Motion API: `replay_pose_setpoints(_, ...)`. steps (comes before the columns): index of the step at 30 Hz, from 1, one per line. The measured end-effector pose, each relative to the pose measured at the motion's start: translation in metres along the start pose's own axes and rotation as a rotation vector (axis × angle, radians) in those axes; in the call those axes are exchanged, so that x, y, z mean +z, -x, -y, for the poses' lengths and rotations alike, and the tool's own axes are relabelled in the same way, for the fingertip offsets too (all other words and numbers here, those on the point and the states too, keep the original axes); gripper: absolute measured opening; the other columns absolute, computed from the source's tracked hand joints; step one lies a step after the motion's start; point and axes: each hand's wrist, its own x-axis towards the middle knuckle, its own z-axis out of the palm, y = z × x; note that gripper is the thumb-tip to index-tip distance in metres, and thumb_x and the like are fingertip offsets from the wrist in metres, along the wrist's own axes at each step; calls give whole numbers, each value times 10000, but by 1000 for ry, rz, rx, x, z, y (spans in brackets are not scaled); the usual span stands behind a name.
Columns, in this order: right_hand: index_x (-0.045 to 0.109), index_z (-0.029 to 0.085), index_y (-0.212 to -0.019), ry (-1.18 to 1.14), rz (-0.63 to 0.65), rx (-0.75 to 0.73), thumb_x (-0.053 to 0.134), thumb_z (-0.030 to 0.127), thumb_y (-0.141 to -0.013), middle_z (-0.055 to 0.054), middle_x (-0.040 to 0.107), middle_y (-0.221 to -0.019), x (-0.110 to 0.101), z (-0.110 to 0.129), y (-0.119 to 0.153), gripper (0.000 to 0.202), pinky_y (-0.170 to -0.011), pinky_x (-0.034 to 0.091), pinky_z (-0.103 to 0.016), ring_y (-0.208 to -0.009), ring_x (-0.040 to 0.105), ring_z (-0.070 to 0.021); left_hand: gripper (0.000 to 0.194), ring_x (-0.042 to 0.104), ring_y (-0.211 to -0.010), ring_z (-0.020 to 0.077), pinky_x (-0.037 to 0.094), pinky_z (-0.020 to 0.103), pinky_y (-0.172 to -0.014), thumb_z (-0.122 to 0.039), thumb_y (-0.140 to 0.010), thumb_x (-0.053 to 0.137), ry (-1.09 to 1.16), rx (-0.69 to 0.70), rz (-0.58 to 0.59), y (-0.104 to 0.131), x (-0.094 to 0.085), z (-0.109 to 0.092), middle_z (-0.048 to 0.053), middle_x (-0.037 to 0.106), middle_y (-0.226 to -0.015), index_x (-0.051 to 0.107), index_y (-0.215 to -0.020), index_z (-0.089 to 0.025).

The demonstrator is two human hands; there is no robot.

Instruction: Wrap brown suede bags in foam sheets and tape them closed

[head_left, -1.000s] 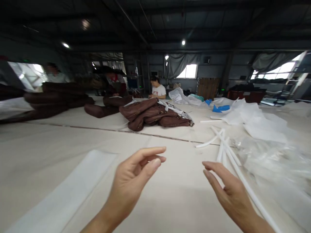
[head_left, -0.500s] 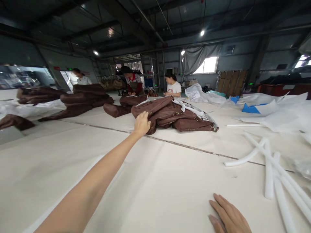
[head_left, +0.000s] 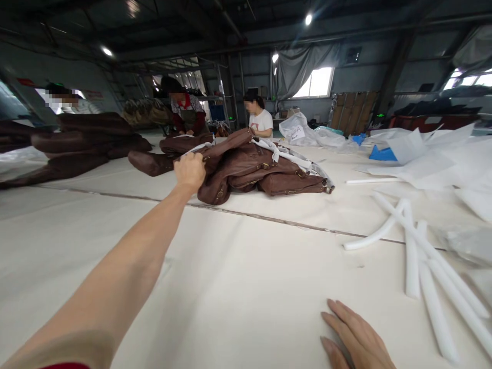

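Brown leather bags (head_left: 246, 166) with metal rings and white wrapped straps lie in a heap on the pale table (head_left: 246, 266). My left hand (head_left: 190, 171) reaches out to the heap's left end, its fingers closed on the edge of the top brown bag. That bag's near edge is raised a little beside the hand. My right hand (head_left: 353, 335) rests low on the table at the bottom right, fingers apart and holding nothing.
White foam tubes (head_left: 413, 256) lie crossed on the right, with white sheets (head_left: 442, 159) and blue pieces (head_left: 382, 152) behind. More brown bags (head_left: 84, 143) are stacked on the left. Three people stand or sit beyond the table. A seam crosses it.
My left hand has closed on the top bag and pulled its edge leftward. The view has turned slightly right and down. My right hand stays on the table.
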Motion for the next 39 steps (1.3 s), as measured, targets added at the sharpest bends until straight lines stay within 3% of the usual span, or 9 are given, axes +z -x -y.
replay_pose_setpoints(6, 668, 228, -1184, -254, 100, 298, 495, 337, -964, -78, 630, -1319, -22, 25, -16, 300, -1011, 502, -437, -1238, 573, -258, 478, 489, -1136, 255, 419, 378, -953, -400, -1008, 250, 12, 127, -211, 17, -86, 0, 105, 541, -1222, 531, -1193, -60)
replay_pose_setpoints(9, 680, 203, -1169, -397, 117, 415, 470, 368, -971, -100, 632, -1313, -20, 25, -15, 333, -1065, 449, -486, -1254, 555, -274, 454, 535, -1096, 243, 444, 349, -923, -407, -998, 283, 1, 247, -242, 54, -139, -12, 75, 555, -1157, 568, -1126, -77)
replay_pose_setpoints(13, 667, 198, -1211, -670, 103, 593, 505, 465, -937, -105, 646, -1290, -24, 22, -16, 415, -1081, 430, -480, -1234, 569, -278, 295, 624, -931, 271, 486, 356, -798, -373, -948, 433, 36, 398, -145, 148, -204, -46, 72, 613, -987, 610, -994, -141)
replay_pose_setpoints(15, 646, 197, -1245, -841, 97, 689, 512, 514, -918, -101, 634, -1308, -33, 22, -18, 475, -1076, 433, -450, -1219, 579, -272, 253, 645, -862, 267, 484, 348, -758, -378, -915, 501, 143, 514, 19, 195, -230, -63, 66, 636, -953, 631, -966, -168)
replay_pose_setpoints(19, 686, 176, -1162, -1124, -17, 818, 530, 561, -872, -94, 689, -1209, -48, 19, -21, 506, -1037, 444, -411, -1140, 610, -274, 319, 658, -813, 213, 465, 298, -762, -472, -930, 464, 575, 728, 262, 245, -271, -68, 1, 679, -841, 694, -928, -250)
replay_pose_setpoints(24, 727, 135, -933, -1358, -166, 953, 720, 442, -686, -68, 746, -915, -42, 13, -17, 394, -801, 515, -349, -873, 633, -254, 388, 651, -821, 191, 469, 288, -813, -488, -936, 429, 655, 483, 259, 260, -260, -27, 7, 704, -866, 695, -1020, -218)
replay_pose_setpoints(30, 715, 133, -893, -1397, -189, 942, 729, 399, -630, -53, 730, -849, -45, 15, -20, 374, -687, 491, -298, -774, 597, -211, 551, 504, -1285, 291, 313, 437, -1108, -579, -872, 595, 520, 860, 520, 332, -193, 3, 102, 572, -1378, 550, -1314, -252)
replay_pose_setpoints(34, 703, 140, -808, -1361, -164, 931, 746, 415, -589, -44, 710, -757, -64, 24, -24, 354, -637, 476, -290, -715, 571, -203, 406, 636, -982, 234, 423, 356, -903, -551, -861, 635, 428, 861, 356, 363, -169, -7, 81, 698, -1041, 628, -1055, -194)
replay_pose_setpoints(39, 684, 153, -769, -1341, -84, 954, 744, 446, -602, -25, 679, -671, -89, 27, -6, 342, -542, 456, -288, -598, 533, -179, 331, 616, -747, 187, 413, 298, -625, -502, -907, 590, 410, 958, 214, 395, -187, -32, 36, 663, -801, 597, -795, -191)
